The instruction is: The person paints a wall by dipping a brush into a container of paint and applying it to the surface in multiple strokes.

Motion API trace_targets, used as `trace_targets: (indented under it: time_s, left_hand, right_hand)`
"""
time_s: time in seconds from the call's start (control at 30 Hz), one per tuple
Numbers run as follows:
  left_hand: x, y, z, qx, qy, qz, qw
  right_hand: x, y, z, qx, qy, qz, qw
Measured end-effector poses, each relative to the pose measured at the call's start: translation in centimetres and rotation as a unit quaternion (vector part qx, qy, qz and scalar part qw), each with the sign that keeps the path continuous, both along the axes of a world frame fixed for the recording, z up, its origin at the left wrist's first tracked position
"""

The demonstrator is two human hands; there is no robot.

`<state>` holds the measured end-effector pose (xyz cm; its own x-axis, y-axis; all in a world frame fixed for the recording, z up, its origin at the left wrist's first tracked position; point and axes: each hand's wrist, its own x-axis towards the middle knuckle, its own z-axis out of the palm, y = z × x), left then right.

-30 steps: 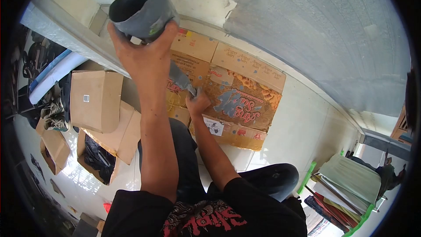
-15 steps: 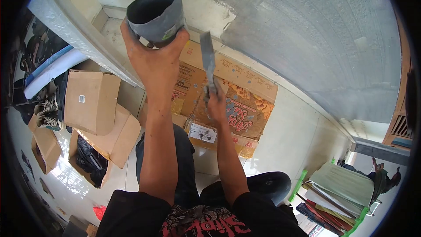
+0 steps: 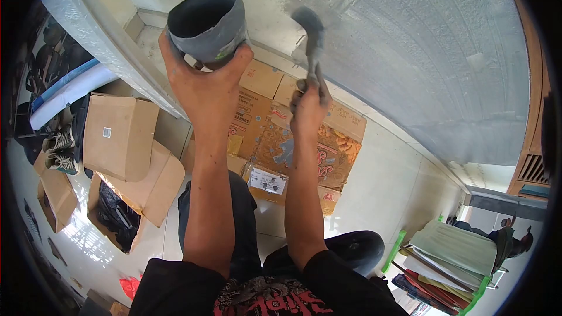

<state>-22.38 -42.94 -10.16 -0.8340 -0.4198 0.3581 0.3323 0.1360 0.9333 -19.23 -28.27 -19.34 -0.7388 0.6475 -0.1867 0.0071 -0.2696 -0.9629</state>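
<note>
Raised toward the wall, my left hand [image 3: 205, 88] grips a grey-smeared tub [image 3: 219, 35] from below, thumb on one side and fingers on the other. The tub has an uneven rim and a green mark low on its side; its dark mouth faces up, and its bottom is out of sight. My right hand [image 3: 309, 108] is closed around the handle of a grey-coated putty knife [image 3: 314, 38]. The blade points up and overlaps the lower edge of the grey coating [image 3: 404, 47] on the pale wall [image 3: 260, 0].
Flattened cardboard [image 3: 254, 108] covers the floor below my hands. Cardboard boxes [image 3: 117, 137] and shoes [image 3: 60, 152] are at the left, near a plastic-wrapped post [image 3: 108, 38]. A rack with folded cloths [image 3: 451, 248] stands at the lower right, and a wooden frame [image 3: 530, 169] borders the wall.
My right hand has moved up and to the right with the putty knife, bringing the blade over the wall and turning it. My left hand and the tub have barely moved.
</note>
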Motion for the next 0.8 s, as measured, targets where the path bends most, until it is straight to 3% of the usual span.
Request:
trace_targets:
  time_s: [0.23,0.37,0.5,0.57,0.63,0.7,0.8]
  left_hand:
    - [-0.1,-0.5,0.1,-0.014,0.016,0.003,1.000]
    - [0.2,-0.4,0.0,-0.010,0.016,-0.002,1.000]
    - [0.2,-0.4,0.2,-0.003,0.017,-0.004,1.000]
    - [0.3,-0.7,0.1,-0.003,0.017,-0.007,1.000]
    - [0.3,-0.7,0.2,0.005,0.011,-0.001,1.000]
    - [0.3,-0.7,0.2,0.003,0.013,0.001,1.000]
    - [0.3,-0.6,0.2,-0.008,0.018,0.001,1.000]
  right_hand:
    - [3.5,-1.7,-0.2,0.051,-0.049,0.015,0.997]
    - [-0.5,-2.5,-0.7,0.114,-0.028,0.091,0.989]
    - [-0.1,1.0,-3.8,0.143,0.007,-0.045,0.989]
    - [2.3,1.4,-2.5,0.112,0.004,-0.058,0.992]
    - [4.3,1.5,-1.7,0.106,-0.063,-0.042,0.992]
    - [5.0,0.7,-2.6,0.093,-0.043,-0.019,0.995]
    - [2.8,-0.7,-3.4,0.221,-0.063,0.082,0.970]
